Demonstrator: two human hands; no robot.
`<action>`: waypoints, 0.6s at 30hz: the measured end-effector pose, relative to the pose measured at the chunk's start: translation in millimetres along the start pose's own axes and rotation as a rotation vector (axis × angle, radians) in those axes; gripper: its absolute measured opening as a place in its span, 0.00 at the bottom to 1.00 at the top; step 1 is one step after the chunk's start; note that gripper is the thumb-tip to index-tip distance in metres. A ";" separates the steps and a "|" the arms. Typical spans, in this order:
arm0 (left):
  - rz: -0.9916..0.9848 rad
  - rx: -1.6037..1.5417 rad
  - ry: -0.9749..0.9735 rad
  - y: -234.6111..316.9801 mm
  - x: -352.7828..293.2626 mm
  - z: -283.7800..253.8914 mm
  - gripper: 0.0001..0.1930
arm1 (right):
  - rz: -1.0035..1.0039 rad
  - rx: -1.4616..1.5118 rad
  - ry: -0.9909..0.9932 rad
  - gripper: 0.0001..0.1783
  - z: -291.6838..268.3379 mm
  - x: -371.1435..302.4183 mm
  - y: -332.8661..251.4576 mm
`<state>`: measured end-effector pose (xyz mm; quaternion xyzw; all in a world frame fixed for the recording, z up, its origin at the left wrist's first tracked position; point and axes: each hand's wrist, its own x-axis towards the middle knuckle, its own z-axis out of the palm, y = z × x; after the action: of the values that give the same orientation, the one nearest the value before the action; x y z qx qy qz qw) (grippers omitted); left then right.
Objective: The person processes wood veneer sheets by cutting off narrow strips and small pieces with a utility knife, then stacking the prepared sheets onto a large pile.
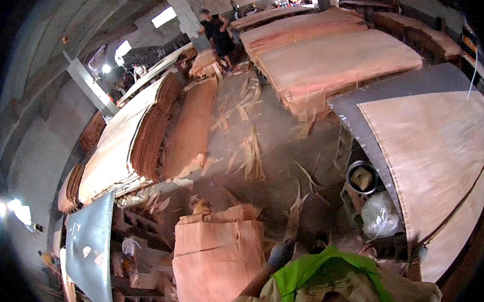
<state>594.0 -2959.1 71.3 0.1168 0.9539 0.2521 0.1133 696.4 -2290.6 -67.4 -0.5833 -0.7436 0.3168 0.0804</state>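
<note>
My left hand (pixel 280 253), in what looks like a dark grey glove, is low in the head view beside a bundle of reddish wood veneer (pixel 218 252). A thin veneer strip (pixel 294 221) stands up just beyond it. The fingers are too dark and small to show whether they grip that strip. I cannot make out my right hand; on that side a large pale veneer sheet (pixel 431 148) lies on a dark-topped table (pixel 357 110), its lower edge close to my beige clothing. A bright green strap (pixel 329 257) crosses my front.
Veneer stacks rise at left (pixel 127 130) and far right (pixel 338 58). Loose strips (pixel 252 157) litter the floor. A metal pot (pixel 362 178) and a white plastic bag (pixel 380 215) sit beside the right table. A blue-grey board (pixel 90 247) lies near left. Another person (pixel 217 34) stands far back.
</note>
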 end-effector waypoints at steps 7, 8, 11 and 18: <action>0.304 -0.031 -0.056 -22.3 169.1 19.8 0.18 | -0.111 -0.073 0.181 0.25 -27.2 -104.5 -91.6; 0.310 0.094 -0.162 -5.4 187.0 5.5 0.18 | -0.118 0.009 0.190 0.23 -25.1 -113.6 -113.1; 0.010 -0.542 -0.342 23.6 234.2 -31.8 0.18 | -0.002 0.464 -0.076 0.23 3.3 -105.7 -123.6; -0.219 -1.253 -0.663 142.0 432.6 25.5 0.18 | 0.164 0.746 0.068 0.11 31.5 -57.8 -27.1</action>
<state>214.9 -2706.3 53.8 0.0039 0.5514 0.6910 0.4675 676.6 -2358.8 -62.4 -0.5816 -0.5253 0.5514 0.2860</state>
